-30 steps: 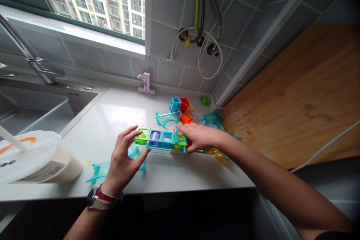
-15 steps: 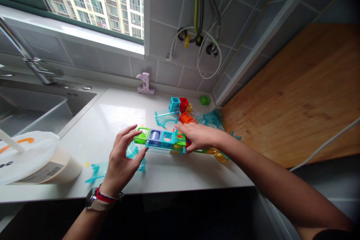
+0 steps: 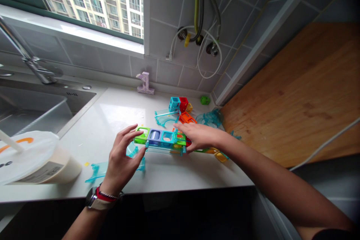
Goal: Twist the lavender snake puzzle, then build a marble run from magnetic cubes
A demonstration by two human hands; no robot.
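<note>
A row of coloured plastic blocks (image 3: 160, 138), green, blue and teal, lies on the white countertop (image 3: 118, 116) on a clear teal track piece. My left hand (image 3: 122, 161) hovers at the row's left end with fingers spread and curved, thumb close to the green block, holding nothing. My right hand (image 3: 197, 135) lies palm down on the right end of the row, fingers pressed over the green and orange blocks there. A curved teal track piece (image 3: 98, 170) lies under my left hand.
More blocks (image 3: 179, 104) and clear teal curves (image 3: 210, 118) lie behind. A green piece (image 3: 205, 100) sits in the corner. A lidded drink cup (image 3: 30, 161) stands front left, a sink (image 3: 30, 108) and tap (image 3: 33, 63) beyond. A wooden board (image 3: 295, 93) lies right.
Almost nothing has moved. My left hand has crept slightly nearer the row's green end, and the view has shifted a little.
</note>
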